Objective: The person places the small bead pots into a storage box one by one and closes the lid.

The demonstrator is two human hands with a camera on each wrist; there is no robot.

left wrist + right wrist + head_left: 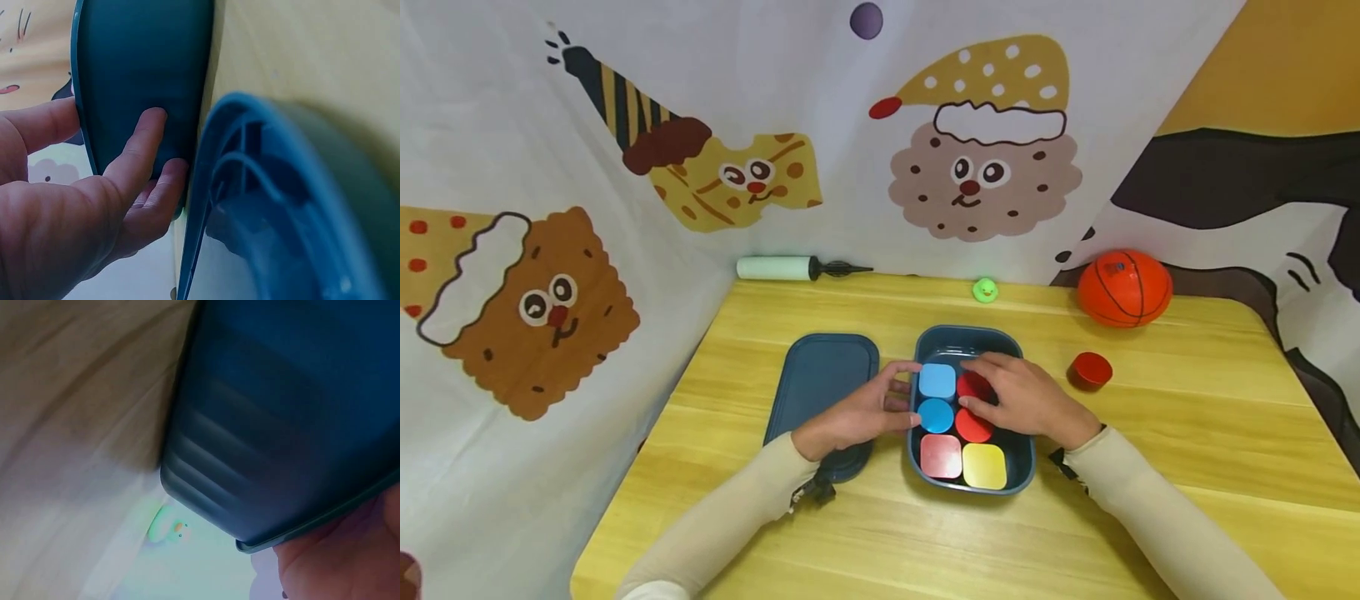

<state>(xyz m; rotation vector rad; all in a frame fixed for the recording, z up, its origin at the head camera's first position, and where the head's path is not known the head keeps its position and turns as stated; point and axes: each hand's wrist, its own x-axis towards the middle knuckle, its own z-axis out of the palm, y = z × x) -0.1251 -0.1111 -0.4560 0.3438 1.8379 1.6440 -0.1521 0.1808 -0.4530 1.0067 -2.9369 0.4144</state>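
A dark blue box (1018, 468) holds a light blue square block (937, 381), a blue round block (936, 417), a pink square block (941, 456), a yellow square block (984, 466) and a red round block (973, 426). Reaching over the box's right rim, my right hand (1026, 400) has fingers and thumb on either side of another red block (973, 385), partly hidden by them. My left hand (868, 408) is at the left rim, fingers loosely spread; in the left wrist view its fingertips (154, 115) lie against the box wall.
A dark blue lid (823, 375) lies left of the box, under my left forearm. To the right are a red round block (1090, 372) and an orange ball (1125, 288). A green toy duck (985, 290) and a hand pump (778, 267) stand along the table's back edge.
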